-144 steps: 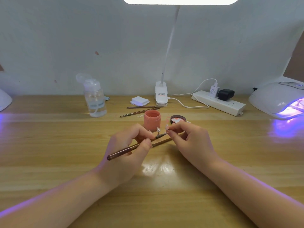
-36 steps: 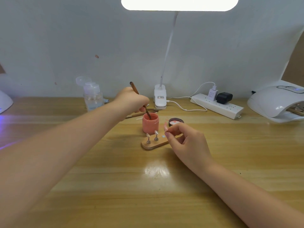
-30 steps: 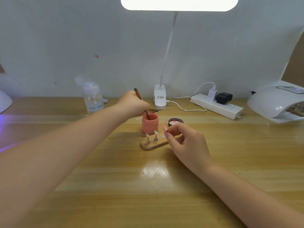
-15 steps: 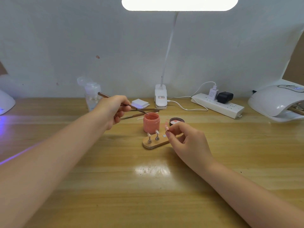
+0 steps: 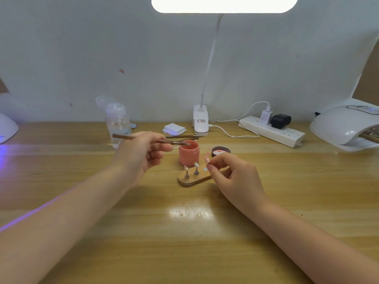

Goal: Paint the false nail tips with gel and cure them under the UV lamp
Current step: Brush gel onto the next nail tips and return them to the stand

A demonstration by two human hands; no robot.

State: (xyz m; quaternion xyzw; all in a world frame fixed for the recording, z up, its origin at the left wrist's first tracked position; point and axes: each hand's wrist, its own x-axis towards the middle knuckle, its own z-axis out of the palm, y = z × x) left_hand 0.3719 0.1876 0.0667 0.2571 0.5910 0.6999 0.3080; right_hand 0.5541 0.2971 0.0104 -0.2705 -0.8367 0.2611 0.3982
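The left hand (image 5: 143,152) pinches a thin brush (image 5: 151,140) between thumb and fingers, the handle lying nearly level, its long axis running left to right with the bristle end over the mouth of the pink gel jar (image 5: 189,153). The right hand (image 5: 231,171) has its fingers curled and its thumb and forefinger tips brought together at the right end of the wooden holder (image 5: 200,177). It seems to pinch a small peg or nail tip there, though the thing is too small to make out. The holder lies flat on the desk (image 5: 184,242), just in front of the jar, its long axis slanting from near left to far right. Two false nail tips (image 5: 191,168) stand on pegs at its left end.

The coming stroke likely turns on this: the tips lie just below and nearer than the brush end, so the brush has to come back toward the person and drop slightly. The left hand is the nearer to those two tips; the right hand steadies the other end. The UV lamp (image 5: 344,126) sits well apart, at the far right of the desk.
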